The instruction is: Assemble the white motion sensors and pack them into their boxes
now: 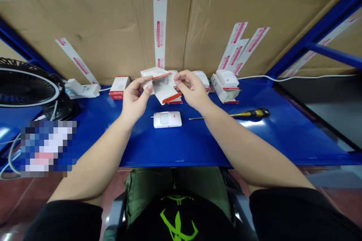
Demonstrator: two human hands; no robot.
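Above the middle of the blue table, an open white and red cardboard box (166,95) is held tilted between both hands. My left hand (135,99) pinches its left edge between thumb and fingers. At its right edge, my right hand (192,87) has thumb and fingertips closed on the cardboard; the exact grip is partly hidden. Below the box lies a white motion sensor (167,119) with a short thin piece sticking out of its left end. A screwdriver (251,113) with a yellow and black handle lies to the right, part of its shaft behind my right forearm.
A small closed box (119,87) stands at the back left. Behind my right hand are another white device (201,78) and an open box (223,89) with a white device (227,78) on top. On the left are a black fan (28,86), a power strip (85,90) and cables.
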